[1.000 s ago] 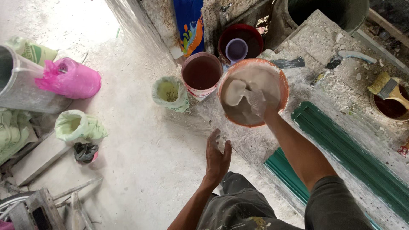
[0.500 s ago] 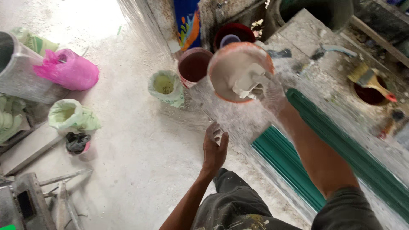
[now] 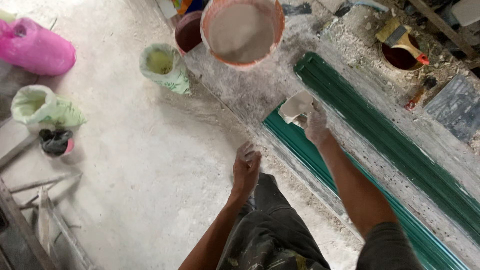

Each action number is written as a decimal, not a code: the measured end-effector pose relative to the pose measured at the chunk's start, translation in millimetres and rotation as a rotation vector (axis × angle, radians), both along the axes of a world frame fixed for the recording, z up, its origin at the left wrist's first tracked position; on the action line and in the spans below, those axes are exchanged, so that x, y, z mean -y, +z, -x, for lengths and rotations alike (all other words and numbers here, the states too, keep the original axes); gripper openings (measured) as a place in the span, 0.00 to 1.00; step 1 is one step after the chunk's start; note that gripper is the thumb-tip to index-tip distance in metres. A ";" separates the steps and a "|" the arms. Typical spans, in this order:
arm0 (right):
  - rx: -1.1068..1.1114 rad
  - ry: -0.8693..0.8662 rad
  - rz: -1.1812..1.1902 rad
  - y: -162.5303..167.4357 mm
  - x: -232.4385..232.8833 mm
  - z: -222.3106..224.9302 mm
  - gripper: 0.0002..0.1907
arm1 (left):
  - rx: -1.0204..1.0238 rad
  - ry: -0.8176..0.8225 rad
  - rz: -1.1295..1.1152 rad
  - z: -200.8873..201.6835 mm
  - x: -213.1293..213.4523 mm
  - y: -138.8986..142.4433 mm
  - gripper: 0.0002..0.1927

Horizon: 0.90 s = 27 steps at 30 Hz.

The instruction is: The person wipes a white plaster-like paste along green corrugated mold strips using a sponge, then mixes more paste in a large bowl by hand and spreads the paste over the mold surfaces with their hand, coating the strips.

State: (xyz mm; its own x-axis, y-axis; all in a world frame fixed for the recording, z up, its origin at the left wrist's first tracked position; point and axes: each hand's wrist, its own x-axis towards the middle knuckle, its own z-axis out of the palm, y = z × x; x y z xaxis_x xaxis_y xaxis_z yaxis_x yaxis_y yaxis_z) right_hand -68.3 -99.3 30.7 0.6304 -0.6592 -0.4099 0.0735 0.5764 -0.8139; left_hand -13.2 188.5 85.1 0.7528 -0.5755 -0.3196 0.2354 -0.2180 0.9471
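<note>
Fingers of the right hand (image 3: 316, 125), now lowered from the orange putty bowl (image 3: 242, 31), grip a loaded scraper (image 3: 296, 106) while the left hand (image 3: 246, 170) hangs loosely curled, empty.

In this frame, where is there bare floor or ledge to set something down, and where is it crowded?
The widest bare patch is the dusty floor between the green-white sack, the left hand and the scrap bars. The ledge is bare between the orange bucket and the right hand, which holds a putty-coated scraper. It is crowded at the top right around the brush on a can.
</note>
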 end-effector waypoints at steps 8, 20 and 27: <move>-0.002 -0.041 0.005 -40.8 -4.3 10.6 0.32 | 0.019 0.069 -0.030 61.8 -13.0 -19.3 0.31; -0.059 0.071 0.223 -55.3 13.7 179.9 0.40 | 0.011 0.095 -0.128 249.1 -6.0 -30.7 0.33; -0.275 0.003 0.314 -60.7 21.1 339.5 0.39 | -0.068 0.081 -0.066 396.7 14.9 -39.6 0.34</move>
